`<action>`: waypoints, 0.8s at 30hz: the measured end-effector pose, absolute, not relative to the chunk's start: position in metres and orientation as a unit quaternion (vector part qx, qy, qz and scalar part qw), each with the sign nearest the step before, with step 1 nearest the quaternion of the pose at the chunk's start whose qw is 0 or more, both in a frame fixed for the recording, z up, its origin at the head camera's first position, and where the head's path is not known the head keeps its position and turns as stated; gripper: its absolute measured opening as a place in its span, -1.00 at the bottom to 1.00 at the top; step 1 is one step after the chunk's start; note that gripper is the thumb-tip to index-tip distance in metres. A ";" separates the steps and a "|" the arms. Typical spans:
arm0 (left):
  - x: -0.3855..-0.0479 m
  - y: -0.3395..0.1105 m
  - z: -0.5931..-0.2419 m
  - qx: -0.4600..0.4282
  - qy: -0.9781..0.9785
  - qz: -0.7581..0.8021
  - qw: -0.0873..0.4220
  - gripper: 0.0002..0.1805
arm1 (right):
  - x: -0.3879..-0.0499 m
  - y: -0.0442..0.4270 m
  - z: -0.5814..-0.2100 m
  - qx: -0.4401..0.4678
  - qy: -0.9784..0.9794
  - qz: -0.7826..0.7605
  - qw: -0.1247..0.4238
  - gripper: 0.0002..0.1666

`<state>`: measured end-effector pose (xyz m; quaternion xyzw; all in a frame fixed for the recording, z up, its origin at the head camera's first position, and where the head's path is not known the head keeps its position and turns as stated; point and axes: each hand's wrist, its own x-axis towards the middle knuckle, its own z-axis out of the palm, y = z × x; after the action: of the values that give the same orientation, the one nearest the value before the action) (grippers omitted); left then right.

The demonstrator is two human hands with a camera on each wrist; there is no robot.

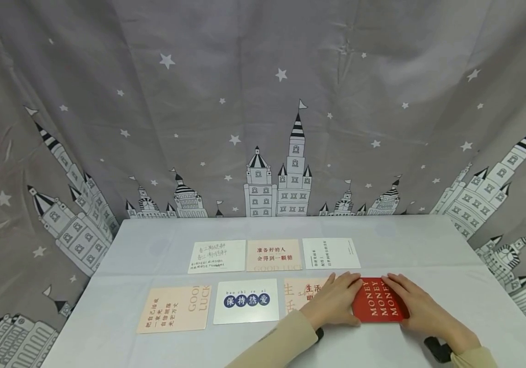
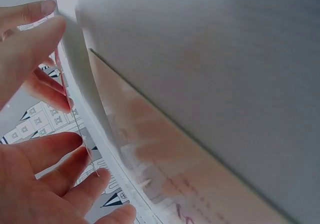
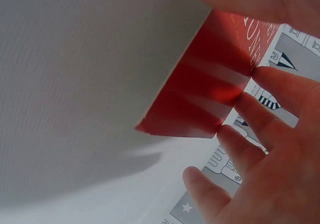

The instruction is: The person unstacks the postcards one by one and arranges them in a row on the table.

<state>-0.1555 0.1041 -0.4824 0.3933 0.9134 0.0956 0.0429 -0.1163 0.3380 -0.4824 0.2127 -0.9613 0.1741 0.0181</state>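
Observation:
A red card (image 1: 375, 306) with MONEY printed on it in several lines lies between both hands at the right of the table. My left hand (image 1: 334, 301) holds it by its left side, fingers at the far corner and thumb near the front. On the opposite side my right hand (image 1: 426, 309) holds it with its fingertips against the edge, as the right wrist view also shows on the red card (image 3: 195, 89). Whether the card touches the table I cannot tell. A peach card (image 1: 294, 294) with red characters is partly covered by the left hand.
Left of it lie a white card with blue circles (image 1: 246, 312) and a peach card (image 1: 175, 301). Behind are a handwritten white card (image 1: 219, 250), a peach card (image 1: 274, 248) and a white printed card (image 1: 332, 250). A grey castle-print curtain (image 1: 198, 102) hangs behind the white table (image 1: 120, 266).

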 end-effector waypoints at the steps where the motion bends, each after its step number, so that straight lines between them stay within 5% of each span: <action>1: -0.156 0.105 -0.483 0.393 0.914 0.095 0.043 -0.04 | -0.117 0.339 -0.483 0.212 -0.961 0.176 0.017 0.04; 24: -0.162 0.126 -0.484 0.369 0.924 0.083 0.056 -0.04 | -0.125 0.350 -0.485 0.218 -0.961 0.169 0.002 0.03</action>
<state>-0.1625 0.1261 -0.4836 0.3687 0.9242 0.0826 0.0560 -0.1251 0.3502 -0.4847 0.2180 -0.9612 0.1688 0.0021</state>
